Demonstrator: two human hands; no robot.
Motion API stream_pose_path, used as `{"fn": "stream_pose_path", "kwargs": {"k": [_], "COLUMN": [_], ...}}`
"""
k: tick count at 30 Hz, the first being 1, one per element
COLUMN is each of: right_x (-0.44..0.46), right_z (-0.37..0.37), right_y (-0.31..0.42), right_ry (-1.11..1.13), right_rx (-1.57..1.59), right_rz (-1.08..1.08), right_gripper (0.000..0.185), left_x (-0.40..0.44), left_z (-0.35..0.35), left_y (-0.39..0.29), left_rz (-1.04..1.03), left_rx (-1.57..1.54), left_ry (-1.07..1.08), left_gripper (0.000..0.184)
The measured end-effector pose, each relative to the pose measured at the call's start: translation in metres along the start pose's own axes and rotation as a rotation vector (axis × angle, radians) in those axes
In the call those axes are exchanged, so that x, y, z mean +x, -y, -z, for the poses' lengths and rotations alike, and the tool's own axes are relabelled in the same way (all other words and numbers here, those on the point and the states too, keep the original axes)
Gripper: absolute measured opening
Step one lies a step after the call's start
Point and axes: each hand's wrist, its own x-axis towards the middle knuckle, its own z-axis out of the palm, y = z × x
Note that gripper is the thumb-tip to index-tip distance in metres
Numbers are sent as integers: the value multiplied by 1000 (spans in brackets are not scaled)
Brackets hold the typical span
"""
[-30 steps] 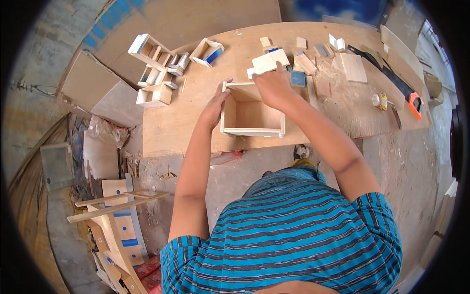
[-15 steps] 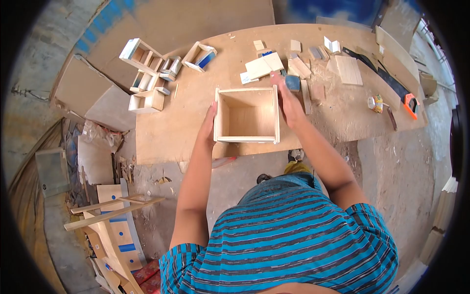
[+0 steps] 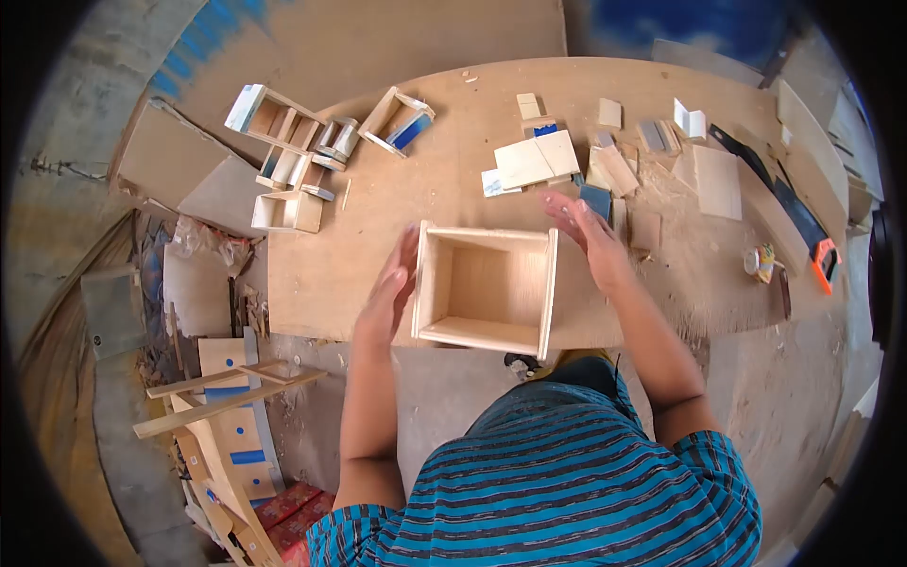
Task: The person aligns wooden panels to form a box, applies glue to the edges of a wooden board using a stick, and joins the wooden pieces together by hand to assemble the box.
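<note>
An open-topped wooden box (image 3: 487, 338) of pale bare boards stands at the front edge of the table, its inside facing up. Along the box's left wall is my left hand (image 3: 387, 288), fingers stretched out; whether they touch the wood I cannot tell. My right hand (image 3: 593, 236) is off the right wall, with a gap between it and the box and its fingers extended. Thin pale boards (image 3: 539, 159) lie just beyond my right fingertips, beside a blue-faced block (image 3: 594, 200).
Several small wooden boxes (image 3: 288, 210) are grouped at the table's left. On the right lie an orange-handled handsaw (image 3: 803, 222), a small can (image 3: 759, 263), offcuts and sawdust. A wooden frame (image 3: 222, 402) leans on the floor at lower left.
My right hand has come away from the box's right wall, and the left hand's fingers have loosened. The box appears lower in view and slightly turned, as the whole view has shifted.
</note>
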Motion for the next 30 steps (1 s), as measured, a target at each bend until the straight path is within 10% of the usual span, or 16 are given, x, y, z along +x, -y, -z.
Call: {"fn": "stream_pose_path", "kwargs": {"k": [12,18,30], "right_x": [105,113,105], "right_z": [25,17,10], "right_y": [-4,-4,7], "right_ry": [669,770,717], "right_rx": [-595,-585,-546], "right_rz": [-9,29,45], "right_gripper": [29,25,29], "left_x": [-23,24,40], "left_z": [-43,-74,-53], "left_y": [-45,-59,-48], "left_rz": [154,228,234], "left_rx": [368,992,811], "left_ry": [-409,-448,-271], "left_gripper": [74,67,65]}}
